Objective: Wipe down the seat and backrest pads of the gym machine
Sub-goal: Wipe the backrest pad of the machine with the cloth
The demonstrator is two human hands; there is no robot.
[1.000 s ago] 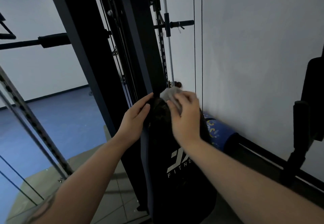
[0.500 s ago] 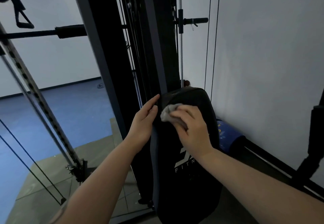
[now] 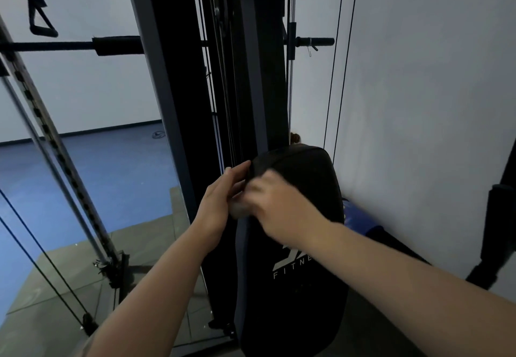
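The black backrest pad (image 3: 301, 217) stands upright against the machine's dark upright column (image 3: 173, 105), close to the white wall (image 3: 432, 105), its white "FITNE…" lettering partly hidden by the right forearm. Near its upper left edge a small pale cloth (image 3: 238, 210) shows as a blurred patch, pressed to the pad under the right hand (image 3: 275, 203). That hand is smeared by motion, so its fingers look curled around the cloth, though I cannot tell exactly how tightly. The left hand (image 3: 220, 203) lies flat along the pad's left side, fingers straight and together with the tips at the top corner, gripping nothing (most likely it steadies the pad against the pressure of the wiping). The seat pad is not in view, so that part of the job probably remains. Cables (image 3: 339, 58) run down behind the pad, and a blue roll (image 3: 360, 217) lies at the foot of the wall.
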